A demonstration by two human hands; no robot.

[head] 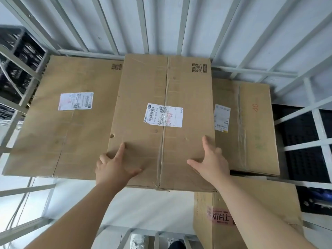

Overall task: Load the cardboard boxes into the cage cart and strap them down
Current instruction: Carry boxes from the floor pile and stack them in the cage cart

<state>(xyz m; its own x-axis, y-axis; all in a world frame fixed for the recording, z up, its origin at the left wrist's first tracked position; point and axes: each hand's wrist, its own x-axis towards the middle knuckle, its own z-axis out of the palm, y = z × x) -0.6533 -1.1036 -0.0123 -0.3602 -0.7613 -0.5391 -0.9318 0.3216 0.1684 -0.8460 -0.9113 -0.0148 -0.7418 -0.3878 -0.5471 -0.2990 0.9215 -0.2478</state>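
Observation:
A large taped cardboard box (161, 97) with a white shipping label lies in the middle of the grey metal cage cart (115, 54), highest of the boxes. My left hand (115, 166) rests flat on its near left corner, with some fingers over the left edge. My right hand (210, 160) presses flat on its near right part, fingers spread. Another labelled box (59, 132) lies to the left and a box marked 40 (251, 126) to the right, both lower. A fourth box (215, 221) with a pink label stands at the near right.
The cage's barred back wall (179, 24) and side bars (319, 126) close in the boxes. Black plastic crates (19, 56) stand outside at the left, and dark crates (301, 159) at the right. My shoes (138, 241) show at the bottom on a pale floor.

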